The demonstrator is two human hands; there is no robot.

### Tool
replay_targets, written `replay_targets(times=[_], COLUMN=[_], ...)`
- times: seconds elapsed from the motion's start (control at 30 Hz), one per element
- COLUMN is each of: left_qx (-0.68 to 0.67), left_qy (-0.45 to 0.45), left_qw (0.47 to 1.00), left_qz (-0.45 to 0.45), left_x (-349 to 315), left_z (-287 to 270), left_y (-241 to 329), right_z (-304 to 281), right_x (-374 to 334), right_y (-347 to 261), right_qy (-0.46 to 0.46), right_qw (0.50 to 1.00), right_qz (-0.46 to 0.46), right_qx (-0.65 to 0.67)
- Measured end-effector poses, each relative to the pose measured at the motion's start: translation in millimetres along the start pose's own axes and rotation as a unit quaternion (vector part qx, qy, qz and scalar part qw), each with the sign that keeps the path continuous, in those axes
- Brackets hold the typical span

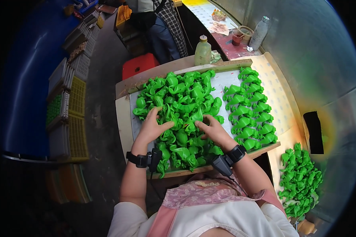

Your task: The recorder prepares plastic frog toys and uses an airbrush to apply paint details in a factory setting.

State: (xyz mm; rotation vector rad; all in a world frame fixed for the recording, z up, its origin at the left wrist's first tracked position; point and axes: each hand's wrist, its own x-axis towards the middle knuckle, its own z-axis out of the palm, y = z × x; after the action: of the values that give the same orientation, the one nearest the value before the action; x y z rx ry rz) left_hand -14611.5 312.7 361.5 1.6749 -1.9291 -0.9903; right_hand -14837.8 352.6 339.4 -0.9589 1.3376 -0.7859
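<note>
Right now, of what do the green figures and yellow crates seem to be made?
Green figures: probably moulded plastic or rubber, slightly glossy, given highlights and repeated shapes. Yellow crates: likely rigid plastic, given their lattice sides; finish unclear in dim light.

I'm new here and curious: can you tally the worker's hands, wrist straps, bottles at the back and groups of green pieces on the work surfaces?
Left hand and right hand: 2
Left wrist strap and right wrist strap: 2
Greenish bottle and grey bottle: 2
Central heap, lower-right heap and orderly group of green pieces: 3
Total: 9
</note>
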Motion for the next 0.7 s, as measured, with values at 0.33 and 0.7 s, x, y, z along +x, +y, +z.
replay_targets(times=[0.33,0.7], left_qx=[-0.142,-0.133], left_qy=[0.049,0.168], left_qw=[0.988,0.954], left_qz=[-0.036,-0.210], left_x=[-25.3,-123.9], left_z=[-9.3,-13.4], left_y=[-6.0,-94.7], right_z=[-24.7,-143.7], right_x=[-30.2,-136.4], right_y=[17.1,90.6], right_qy=[0.039,0.385], right_qw=[0.994,0.919], right_qz=[-0.089,-0.053], right_qx=[-0.054,0.068])
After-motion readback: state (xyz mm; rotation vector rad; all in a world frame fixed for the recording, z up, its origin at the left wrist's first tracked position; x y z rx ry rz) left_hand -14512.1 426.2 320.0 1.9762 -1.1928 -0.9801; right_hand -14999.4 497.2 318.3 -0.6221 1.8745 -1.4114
